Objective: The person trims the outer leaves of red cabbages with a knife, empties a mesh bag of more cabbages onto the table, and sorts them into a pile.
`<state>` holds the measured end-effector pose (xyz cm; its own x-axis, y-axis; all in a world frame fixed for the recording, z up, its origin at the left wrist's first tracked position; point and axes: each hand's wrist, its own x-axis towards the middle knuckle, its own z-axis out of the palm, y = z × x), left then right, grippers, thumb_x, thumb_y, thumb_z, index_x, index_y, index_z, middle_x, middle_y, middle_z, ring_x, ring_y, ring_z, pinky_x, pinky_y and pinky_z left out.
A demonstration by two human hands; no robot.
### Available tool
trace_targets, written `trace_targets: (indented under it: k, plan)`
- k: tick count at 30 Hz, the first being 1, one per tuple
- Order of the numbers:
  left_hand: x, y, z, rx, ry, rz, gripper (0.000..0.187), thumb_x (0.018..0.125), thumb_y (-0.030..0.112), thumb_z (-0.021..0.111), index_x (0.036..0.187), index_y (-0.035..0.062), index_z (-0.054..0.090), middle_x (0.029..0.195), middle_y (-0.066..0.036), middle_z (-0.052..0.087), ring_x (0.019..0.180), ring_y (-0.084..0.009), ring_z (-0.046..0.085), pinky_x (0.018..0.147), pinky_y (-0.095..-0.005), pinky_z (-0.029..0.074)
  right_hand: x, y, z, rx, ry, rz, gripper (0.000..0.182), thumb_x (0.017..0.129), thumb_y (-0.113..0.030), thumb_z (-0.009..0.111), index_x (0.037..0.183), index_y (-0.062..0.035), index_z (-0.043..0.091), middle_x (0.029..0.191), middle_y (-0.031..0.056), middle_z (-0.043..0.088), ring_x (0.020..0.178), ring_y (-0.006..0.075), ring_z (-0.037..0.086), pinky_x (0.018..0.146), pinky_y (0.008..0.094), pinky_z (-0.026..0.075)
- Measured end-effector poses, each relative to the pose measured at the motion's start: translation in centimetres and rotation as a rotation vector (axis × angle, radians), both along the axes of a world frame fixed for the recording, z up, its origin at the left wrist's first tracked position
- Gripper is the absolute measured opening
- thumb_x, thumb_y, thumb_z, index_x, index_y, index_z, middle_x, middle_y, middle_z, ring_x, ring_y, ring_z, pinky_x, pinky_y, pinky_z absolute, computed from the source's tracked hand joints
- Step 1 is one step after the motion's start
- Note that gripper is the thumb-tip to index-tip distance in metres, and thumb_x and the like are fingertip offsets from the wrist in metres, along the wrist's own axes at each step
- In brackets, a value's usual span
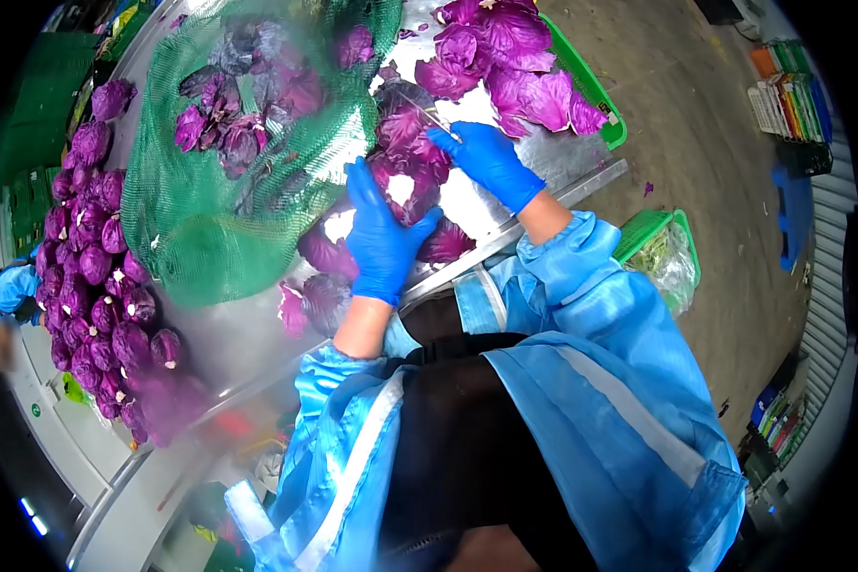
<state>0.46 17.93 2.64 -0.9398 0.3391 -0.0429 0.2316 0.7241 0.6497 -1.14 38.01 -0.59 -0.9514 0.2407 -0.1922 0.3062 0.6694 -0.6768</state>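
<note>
Purple cabbage (412,173) on the metal table (564,157), between my gloved hands

The cabbage lies near the table's near edge, a pale patch showing among its purple layers. My left hand (383,246) is just beside it on the left, fingers pointing far and thumb spread wide toward the cabbage's near side; I can't tell whether the palm presses on it. My right hand (491,164), on the right, has its fingers closed around a knife (427,112), whose thin blade slants far and left over the dark leaves there

Loose leaves (326,301) lie on the near left, by my left wrist. Farther left, green netting (221,250) spreads over the table, with more purple leaves showing through its mesh. Beyond it on the left stands a long heap of whole cabbages (93,257)

On the far right, a pile of broad, bright leaves (510,57) sits against a green crate (596,88). Down on the floor (701,124) to the right, a second green crate (643,229) holds a clear plastic bag (675,272). At the far left edge, another person's blue sleeve (14,288) shows beside the heap
</note>
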Motion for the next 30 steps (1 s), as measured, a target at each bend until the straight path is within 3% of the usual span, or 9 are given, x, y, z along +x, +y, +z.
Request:
trace_targets:
  k: [3, 7, 11, 13, 15, 20, 23, 25, 30]
  plan:
    - [0.2, -2.8, -1.7, 0.151, 0.064, -0.036, 0.119, 0.060, 0.032, 0.089, 0.150, 0.0030, 0.017, 0.154, -0.022, 0.024, 0.139, -0.0356, 0.034, 0.110, -0.0408, 0.036, 0.3, -0.2, -3.6, -0.086, 0.123, -0.190, 0.039, 0.086, -0.042, 0.062, 0.088, -0.0034, 0.067, 0.083, 0.0188, 0.067, 0.080, 0.0371, 0.065, 0.071, 0.0448, 0.049]
    - [1.8, -4.9, -2.6, 0.190, 0.118, -0.092, 0.116, 0.060, 0.028, 0.089, 0.150, 0.0062, 0.019, 0.151, -0.022, 0.028, 0.138, -0.0375, 0.034, 0.111, -0.0425, 0.035, 0.9, -0.2, -4.1, 0.098, -0.017, -0.166, 0.040, 0.084, -0.044, 0.064, 0.092, -0.0039, 0.066, 0.084, 0.0178, 0.067, 0.082, 0.0363, 0.065, 0.074, 0.0450, 0.050]
    - [2.3, -3.6, -0.5, 0.099, 0.187, 0.003, 0.110, 0.060, 0.028, 0.088, 0.148, 0.0077, 0.026, 0.137, -0.022, 0.040, 0.127, -0.0375, 0.044, 0.106, -0.0440, 0.040, 2.9, -1.4, 4.5, 0.066, -0.091, -0.090, 0.041, 0.083, -0.039, 0.068, 0.113, -0.0101, 0.063, 0.084, 0.0146, 0.068, 0.079, 0.0300, 0.067, 0.067, 0.0406, 0.052]
    - [2.2, -2.3, 1.3, 0.098, 0.127, 0.071, 0.101, 0.061, 0.029, 0.088, 0.143, 0.0071, 0.034, 0.128, -0.021, 0.044, 0.120, -0.0357, 0.048, 0.102, -0.0431, 0.043, 4.3, -2.9, 3.7, 0.059, 0.227, 0.099, 0.061, 0.081, -0.038, 0.074, 0.134, -0.0156, 0.053, 0.096, 0.0122, 0.070, 0.081, 0.0251, 0.069, 0.068, 0.0358, 0.054]
    - [2.1, -1.8, 1.4, 0.110, 0.080, 0.136, 0.093, 0.061, 0.030, 0.088, 0.138, 0.0064, 0.041, 0.122, -0.020, 0.047, 0.115, -0.0344, 0.051, 0.097, -0.0423, 0.045, 4.3, -4.4, 4.4, -0.189, 0.290, 0.254, 0.056, 0.077, -0.034, 0.079, 0.127, -0.0182, 0.059, 0.098, 0.0092, 0.070, 0.079, 0.0238, 0.068, 0.069, 0.0335, 0.054]
    - [1.5, -1.6, -0.6, 0.243, 0.060, 0.186, 0.082, 0.064, 0.030, 0.087, 0.131, 0.0057, 0.049, 0.119, -0.018, 0.051, 0.111, -0.0336, 0.053, 0.095, -0.0416, 0.045, 2.5, -3.0, 3.3, -0.061, 0.255, 0.413, 0.037, 0.075, -0.036, 0.078, 0.104, -0.0148, 0.069, 0.099, 0.0069, 0.067, 0.075, 0.0280, 0.067, 0.067, 0.0348, 0.054]
    - [1.6, -1.9, -2.2, 0.304, 0.029, 0.240, 0.087, 0.064, 0.032, 0.087, 0.135, 0.0029, 0.045, 0.126, -0.018, 0.051, 0.115, -0.0332, 0.052, 0.100, -0.0410, 0.042, 1.8, -2.9, 3.4, 0.051, 0.345, 0.574, 0.037, 0.075, -0.037, 0.078, 0.103, -0.0150, 0.069, 0.097, 0.0055, 0.067, 0.074, 0.0291, 0.067, 0.066, 0.0356, 0.054]
    - [1.6, -2.3, -2.8, 0.326, -0.026, 0.287, 0.089, 0.065, 0.032, 0.086, 0.136, 0.0013, 0.044, 0.129, -0.019, 0.051, 0.118, -0.0329, 0.051, 0.101, -0.0408, 0.041, 1.6, -2.1, 2.4, -0.053, 0.377, 0.535, 0.039, 0.076, -0.035, 0.077, 0.108, -0.0153, 0.068, 0.101, 0.0049, 0.066, 0.079, 0.0267, 0.067, 0.068, 0.0358, 0.054]
    - [0.7, -2.2, -1.5, 0.292, -0.067, 0.280, 0.090, 0.067, 0.032, 0.086, 0.138, -0.0007, 0.042, 0.126, -0.019, 0.059, 0.113, -0.0284, 0.061, 0.096, -0.0378, 0.048, 1.0, -1.4, 1.3, -0.077, 0.405, 0.612, 0.044, 0.076, -0.032, 0.077, 0.116, -0.0154, 0.066, 0.105, 0.0045, 0.066, 0.083, 0.0246, 0.068, 0.070, 0.0339, 0.055]
